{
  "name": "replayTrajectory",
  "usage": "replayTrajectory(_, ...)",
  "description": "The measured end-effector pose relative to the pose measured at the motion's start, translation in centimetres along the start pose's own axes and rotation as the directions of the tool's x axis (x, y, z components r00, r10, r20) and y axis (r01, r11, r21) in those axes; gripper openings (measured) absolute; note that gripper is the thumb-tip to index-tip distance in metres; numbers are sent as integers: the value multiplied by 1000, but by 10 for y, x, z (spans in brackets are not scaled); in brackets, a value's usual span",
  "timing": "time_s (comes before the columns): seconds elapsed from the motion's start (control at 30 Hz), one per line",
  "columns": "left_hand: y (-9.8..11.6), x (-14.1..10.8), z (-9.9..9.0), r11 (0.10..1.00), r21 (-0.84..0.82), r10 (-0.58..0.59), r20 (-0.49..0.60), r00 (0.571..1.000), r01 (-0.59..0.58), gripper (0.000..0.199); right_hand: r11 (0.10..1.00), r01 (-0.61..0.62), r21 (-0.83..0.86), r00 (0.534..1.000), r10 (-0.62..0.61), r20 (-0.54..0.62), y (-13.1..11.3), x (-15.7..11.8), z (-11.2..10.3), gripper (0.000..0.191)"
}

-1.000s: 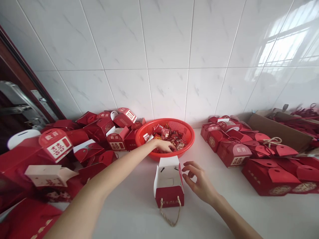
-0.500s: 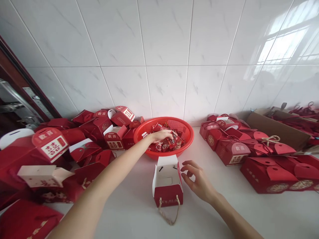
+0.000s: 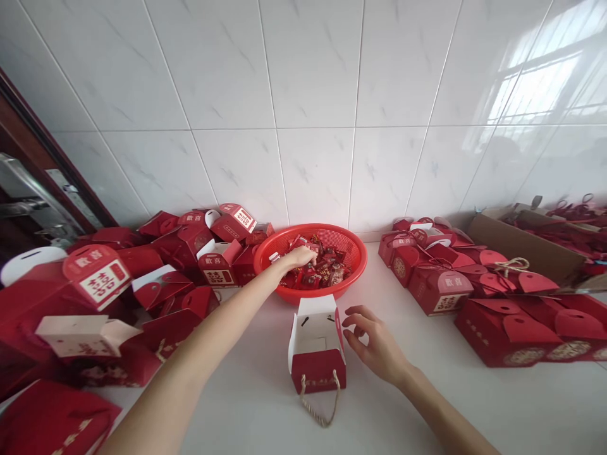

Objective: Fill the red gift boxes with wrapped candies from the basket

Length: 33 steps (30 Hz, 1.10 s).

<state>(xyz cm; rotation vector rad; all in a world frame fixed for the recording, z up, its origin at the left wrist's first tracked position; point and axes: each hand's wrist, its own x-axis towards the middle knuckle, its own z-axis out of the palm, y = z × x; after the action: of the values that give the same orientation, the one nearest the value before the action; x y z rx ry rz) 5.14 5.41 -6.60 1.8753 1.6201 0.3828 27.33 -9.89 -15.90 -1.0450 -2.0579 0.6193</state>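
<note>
My left hand (image 3: 303, 256) reaches into a red plastic basket (image 3: 355, 273) of wrapped candies (image 3: 327, 268). Its fingers are curled down among them, and what they pinch is hidden. In front of the basket stands an open red gift box (image 3: 318, 374) with a white inside and a twisted rope handle (image 3: 320, 414) hanging down its near side. I see no candies inside the box. My right hand (image 3: 372, 338) hovers just right of the box, fingers loosely bent and apart, holding nothing.
Red gift boxes (image 3: 184, 243) are heaped on the left. More closed red boxes (image 3: 441, 287) stand in rows on the right, beside a cardboard carton (image 3: 526, 243) of dark red items. Behind is a tiled wall (image 3: 315, 170); a door handle (image 3: 28, 205) is at far left.
My left hand has drawn back slightly to the left in the basket, and its fingers have curled from extended to closed. My right hand and the open box stay in place.
</note>
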Motion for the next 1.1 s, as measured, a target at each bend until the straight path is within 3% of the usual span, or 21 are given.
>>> replayTrajectory(0.13,-6,2,-2,968,231,-105,32,994,95,33,1000,-3,-12,1000,3,7,0,0,1,15)
replayTrajectory(0.37,-1,5,12,892,452,-96,164,982,12,26,1000,14,-12,1000,-14,-4,0,0,2,15)
replayTrajectory(0.57,-5,2,10,911,409,-8,144,990,-52,21,1000,19,15,999,-18,-39,-1,1,0,17)
replayTrajectory(0.7,0,-6,-4,958,241,158,-2,987,-153,22,993,-14,117,994,27,-108,-4,2,-2,17)
replayTrajectory(0.8,17,-17,-9,954,93,293,-107,950,-284,27,951,-90,296,976,144,-166,-9,5,-8,21)
replayTrajectory(0.9,43,-37,1,898,-28,435,-89,896,-439,31,791,-123,599,958,252,-135,-14,7,-17,35)
replayTrajectory(1.0,69,-60,21,830,-83,556,36,830,-552,23,597,-110,795,959,275,-74,-17,8,-27,41)
replayTrajectory(1.1,86,-76,38,776,-15,617,220,755,-630,17,537,-119,835,953,298,-56,-15,9,-30,34)
